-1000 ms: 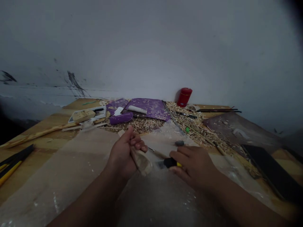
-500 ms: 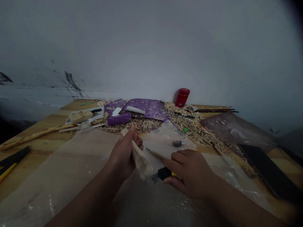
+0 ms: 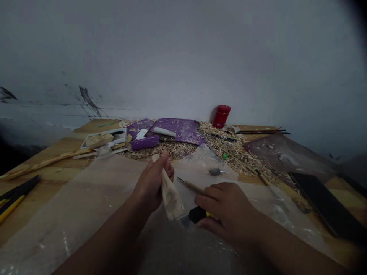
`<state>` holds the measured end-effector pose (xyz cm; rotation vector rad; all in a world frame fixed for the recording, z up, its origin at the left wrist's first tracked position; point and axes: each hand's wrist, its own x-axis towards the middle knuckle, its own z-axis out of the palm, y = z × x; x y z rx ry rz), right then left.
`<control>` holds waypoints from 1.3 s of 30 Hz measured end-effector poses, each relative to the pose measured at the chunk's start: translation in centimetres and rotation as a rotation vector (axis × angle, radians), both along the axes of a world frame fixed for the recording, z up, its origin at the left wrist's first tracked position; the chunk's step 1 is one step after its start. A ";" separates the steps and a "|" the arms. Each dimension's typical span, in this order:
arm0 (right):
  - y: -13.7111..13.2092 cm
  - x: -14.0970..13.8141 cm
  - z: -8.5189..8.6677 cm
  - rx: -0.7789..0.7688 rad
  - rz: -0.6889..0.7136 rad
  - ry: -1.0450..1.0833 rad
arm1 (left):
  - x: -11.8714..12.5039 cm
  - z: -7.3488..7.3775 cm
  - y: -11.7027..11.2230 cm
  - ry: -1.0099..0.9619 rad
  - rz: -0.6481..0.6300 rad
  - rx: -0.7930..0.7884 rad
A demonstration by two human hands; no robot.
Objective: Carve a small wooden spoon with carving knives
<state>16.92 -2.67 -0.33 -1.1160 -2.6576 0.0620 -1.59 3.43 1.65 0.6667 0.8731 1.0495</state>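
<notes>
- Hands first: my left hand was closed around the narrow end of a pale carved wood piece, whose thin tip poked above the fingers while its wider body hung below the fist, left of centre at the lower middle of the frame.
- My right hand was closed over a black-and-yellow handle, probably a utility knife, just right of the wood.
- A slim wooden-handled carving tool ran from those fingers toward the upper left; I could not tell whether it was held or lying there.
- My judgement was that hand carving was under way, paused between cuts, and the next move called for bringing an edge to the wood.
- Against the frame a second earlier, the wood hung more steeply and the black handle sat lower.
- Both hands were over a plastic sheet on the desk.
- Wood shavings and purple mats lay at upper centre, with a red canister beyond them against the wall.
</notes>
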 end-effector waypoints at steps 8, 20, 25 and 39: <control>0.1 0.1 0.0 0.012 -0.015 0.032 | 0.1 0.1 -0.3 0.000 -0.013 -0.011; 0.1 0.0 -0.1 0.067 -0.015 0.019 | 0.7 0.0 -0.9 0.006 -0.067 -0.016; 0.1 -0.1 -0.2 0.106 -0.025 0.070 | 0.7 0.3 -0.9 -0.012 -0.051 -0.018; -0.1 -0.5 -0.5 0.043 -0.066 0.174 | 0.8 0.6 -0.5 -0.070 -0.077 -0.111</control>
